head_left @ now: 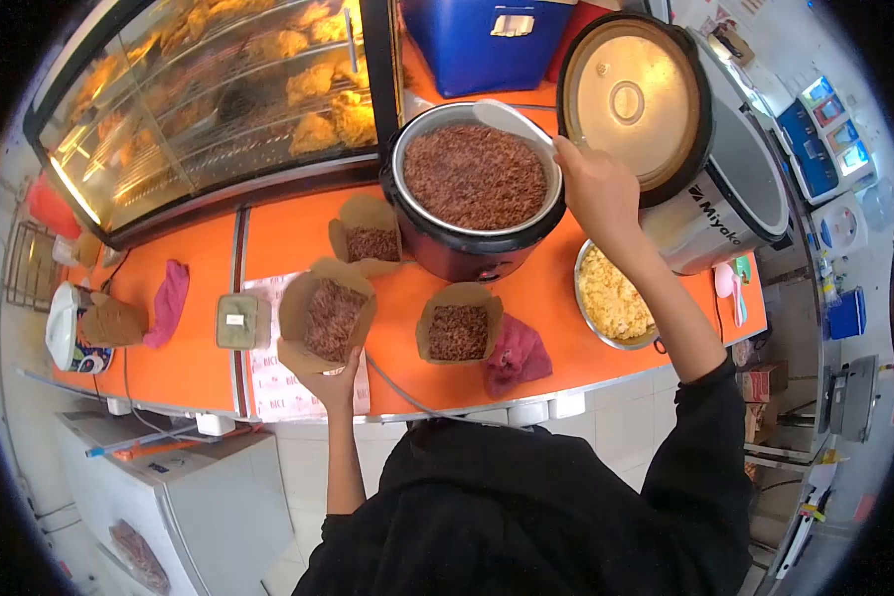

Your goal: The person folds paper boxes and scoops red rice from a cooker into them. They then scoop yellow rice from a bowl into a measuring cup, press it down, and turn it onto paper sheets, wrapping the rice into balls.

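My left hand (336,385) grips a brown paper food box (348,275) from below, near the table's front edge; reddish-brown rice (334,316) lies in it. My right hand (598,191) is closed on the handle of a pale rice paddle (507,117), whose blade rests over the far rim of a dark rice cooker (477,260). That cooker is full of the same reddish rice (475,177). Two more paper boxes with this rice stand on the table: one (365,213) left of the cooker, another (461,293) in front of it.
A glass warming cabinet (219,99) with fried pieces stands back left. On the right are a bowl of yellow rice (614,298) and a silver cooker (710,223) with its lid (631,99) raised. A pink cloth (519,358) and a green-grey container (240,323) lie on the orange table (407,382).
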The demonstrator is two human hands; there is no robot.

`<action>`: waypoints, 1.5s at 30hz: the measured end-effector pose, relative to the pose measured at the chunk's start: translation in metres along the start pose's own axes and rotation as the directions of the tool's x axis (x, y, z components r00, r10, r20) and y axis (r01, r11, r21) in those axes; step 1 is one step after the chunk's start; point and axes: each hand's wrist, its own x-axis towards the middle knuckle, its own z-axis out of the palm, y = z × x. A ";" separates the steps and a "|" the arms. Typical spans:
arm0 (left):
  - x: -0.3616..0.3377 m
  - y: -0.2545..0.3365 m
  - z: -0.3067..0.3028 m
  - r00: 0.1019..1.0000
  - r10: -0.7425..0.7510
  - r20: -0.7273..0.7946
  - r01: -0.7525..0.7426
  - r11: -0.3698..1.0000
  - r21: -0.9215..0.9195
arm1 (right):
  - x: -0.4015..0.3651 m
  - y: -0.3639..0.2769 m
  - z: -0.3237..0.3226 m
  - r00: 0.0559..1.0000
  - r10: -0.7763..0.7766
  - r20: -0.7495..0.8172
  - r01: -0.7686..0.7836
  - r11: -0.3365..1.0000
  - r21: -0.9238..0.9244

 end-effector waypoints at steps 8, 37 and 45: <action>-0.044 -0.028 -0.032 0.948 -0.183 0.260 0.187 0.982 0.008 | 0.001 -0.016 0.011 0.994 -0.102 0.027 0.103 0.994 -0.029; -0.027 0.087 -0.039 0.979 0.126 0.163 -0.172 0.934 0.314 | -0.006 -0.093 -0.015 0.967 -0.106 -0.233 0.165 0.953 0.252; -0.031 0.088 -0.039 0.982 0.082 0.168 -0.134 0.937 0.324 | -0.031 -0.116 0.032 0.984 -0.106 -0.143 0.164 0.854 0.494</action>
